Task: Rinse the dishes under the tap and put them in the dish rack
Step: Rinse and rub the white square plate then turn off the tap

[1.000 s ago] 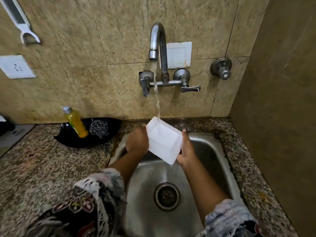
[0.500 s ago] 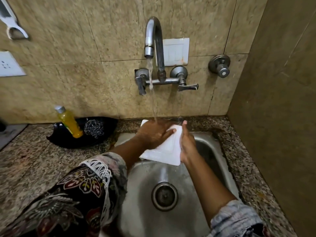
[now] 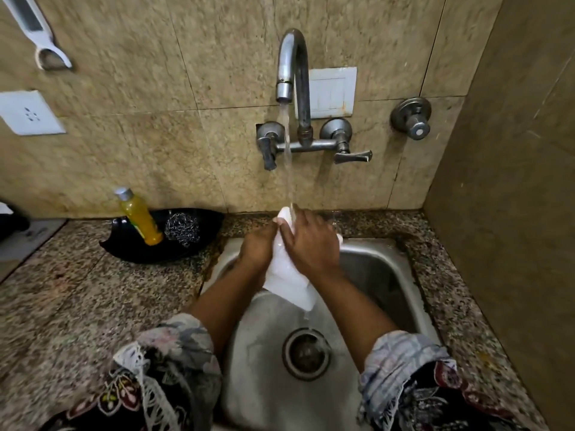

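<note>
A white square plate [image 3: 287,283] is held tilted over the steel sink [image 3: 385,275], its upper corner under the running stream from the tap [image 3: 291,66]. My left hand [image 3: 256,247] grips the plate's left edge from behind. My right hand [image 3: 311,241] lies flat on the plate's face, fingers spread, covering most of it. Water drips from the plate's lower corner toward the drain [image 3: 306,353]. No dish rack is in view.
On the granite counter [image 3: 77,290] to the left, a black dish [image 3: 174,244] holds a yellow soap bottle [image 3: 140,217] and a steel scrubber [image 3: 182,227]. A tiled wall rises at the right. A peeler [image 3: 40,38] and a socket [image 3: 29,113] are on the back wall.
The plate has turned from flat to steeply tilted. My left hand went from the plate's face to its left edge, and my right hand moved from the right edge onto its face.
</note>
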